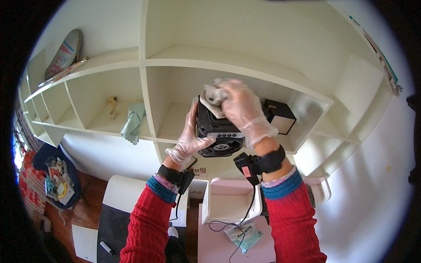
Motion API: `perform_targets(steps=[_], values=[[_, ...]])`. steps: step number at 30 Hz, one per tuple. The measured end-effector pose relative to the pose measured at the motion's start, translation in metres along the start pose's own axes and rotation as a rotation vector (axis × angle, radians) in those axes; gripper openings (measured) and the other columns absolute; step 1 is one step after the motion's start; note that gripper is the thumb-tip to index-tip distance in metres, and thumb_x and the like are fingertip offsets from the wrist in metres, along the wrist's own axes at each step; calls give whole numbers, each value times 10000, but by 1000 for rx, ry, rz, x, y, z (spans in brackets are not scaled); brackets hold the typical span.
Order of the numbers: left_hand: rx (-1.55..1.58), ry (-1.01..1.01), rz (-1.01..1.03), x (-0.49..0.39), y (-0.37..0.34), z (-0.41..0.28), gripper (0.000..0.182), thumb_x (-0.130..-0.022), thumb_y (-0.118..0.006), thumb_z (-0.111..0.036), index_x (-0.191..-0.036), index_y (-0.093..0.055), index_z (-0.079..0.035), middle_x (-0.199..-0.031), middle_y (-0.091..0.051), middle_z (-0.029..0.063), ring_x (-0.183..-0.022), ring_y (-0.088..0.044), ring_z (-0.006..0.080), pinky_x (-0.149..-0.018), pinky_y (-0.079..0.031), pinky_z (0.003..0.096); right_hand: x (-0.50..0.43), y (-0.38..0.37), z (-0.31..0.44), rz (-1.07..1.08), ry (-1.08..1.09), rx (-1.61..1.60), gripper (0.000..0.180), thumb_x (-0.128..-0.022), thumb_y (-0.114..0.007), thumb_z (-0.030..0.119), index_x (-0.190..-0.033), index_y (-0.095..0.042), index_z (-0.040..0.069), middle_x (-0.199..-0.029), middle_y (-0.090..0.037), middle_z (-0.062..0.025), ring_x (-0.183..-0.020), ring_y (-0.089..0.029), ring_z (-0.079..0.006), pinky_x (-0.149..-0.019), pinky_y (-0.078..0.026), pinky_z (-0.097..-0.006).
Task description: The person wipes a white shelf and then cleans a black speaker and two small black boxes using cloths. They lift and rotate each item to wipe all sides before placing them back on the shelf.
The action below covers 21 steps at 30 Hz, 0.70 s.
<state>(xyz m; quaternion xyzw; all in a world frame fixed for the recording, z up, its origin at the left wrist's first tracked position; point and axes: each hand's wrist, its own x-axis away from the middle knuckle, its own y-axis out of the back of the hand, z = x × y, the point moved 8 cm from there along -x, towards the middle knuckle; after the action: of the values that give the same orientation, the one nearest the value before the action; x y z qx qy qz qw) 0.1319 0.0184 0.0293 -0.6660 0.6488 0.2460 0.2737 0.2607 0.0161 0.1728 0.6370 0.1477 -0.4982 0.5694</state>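
Note:
A black portable speaker (222,148) with a round driver and a row of silver buttons is held in front of a white shelf compartment. My left hand (192,138), in a clear plastic glove, grips its left side, with the thumb along the lower front edge. Bunched in my gloved right hand (241,105) is a greyish-white cloth (213,100), pressed on the speaker's top; hand and cloth are blurred. Part of the top is hidden behind them. Inside the compartment, right of my right hand, sits a black and white box (279,116).
A pale green cloth (134,122) hangs over the shelf edge at left, beside a small yellowish object (112,100). Below stand a pink desk (213,243) with a plastic packet (245,235), and a blue chair (74,179) piled with items. Cables (248,210) dangle from my wrists.

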Motion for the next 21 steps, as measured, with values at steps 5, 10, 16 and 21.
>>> perform_targets(steps=[5,10,16,21], values=[[88,12,-2,1,1,1,1234,-610,-865,-359,-1524,-89,-69,-1510,-222,139,-1413,-215,266,-1146,-192,376,-12,-25,18,268,121,-144,309,-839,-625,167,-1128,-636,59,-1209,-618,-142,-1107,-591,-328,-938,-477,-361],[39,12,19,2,-1,4,1229,-601,-877,-339,-1523,-110,-72,-1509,-229,130,-1408,-226,256,-1146,-189,372,-8,-30,7,309,69,-162,197,-810,-615,75,-986,-697,110,-1094,-665,-101,-990,-638,-292,-867,-500,-324],[3,3,10,1,-2,0,1231,-608,-875,-385,-1522,-112,-76,-1483,-254,136,-1398,-241,265,-1144,-195,378,-7,-14,-6,211,68,27,157,-780,-606,24,-883,-693,104,-958,-678,-76,-895,-648,-303,-785,-520,-354],[10,-11,6,-1,-2,-2,1224,-620,-869,-370,-1522,-97,-70,-1479,-250,151,-1396,-242,266,-1141,-208,375,-4,15,-14,178,-76,419,193,-745,-608,22,-880,-693,132,-947,-675,-84,-881,-651,-307,-751,-527,-378]])
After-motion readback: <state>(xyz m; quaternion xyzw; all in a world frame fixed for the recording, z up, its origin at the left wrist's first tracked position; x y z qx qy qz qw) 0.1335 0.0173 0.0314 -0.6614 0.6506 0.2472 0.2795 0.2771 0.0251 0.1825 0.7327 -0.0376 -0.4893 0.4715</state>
